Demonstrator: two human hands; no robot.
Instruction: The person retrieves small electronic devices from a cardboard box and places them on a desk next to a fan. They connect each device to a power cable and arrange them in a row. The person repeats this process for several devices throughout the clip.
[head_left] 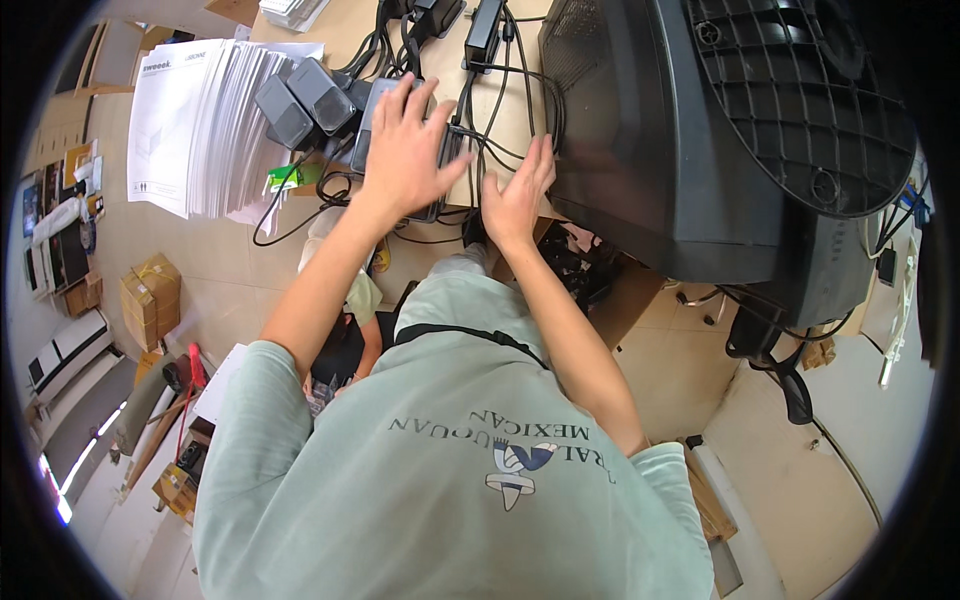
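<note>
My left hand, fingers spread, lies over a dark grey rectangular device on the table. Part of that device is hidden under the palm. My right hand is at the table's near edge, its fingers stretched out and the thumb apart, with nothing visible in it. Black cables run between and beyond both hands. Left of my left hand, two dark grey box-shaped units lean side by side. A black power adapter lies farther back among the cables.
A thick stack of white printed papers stands at the table's left. A large black case with a round grille fills the right side. Another person's arm shows low on the left. A cardboard box sits on the floor.
</note>
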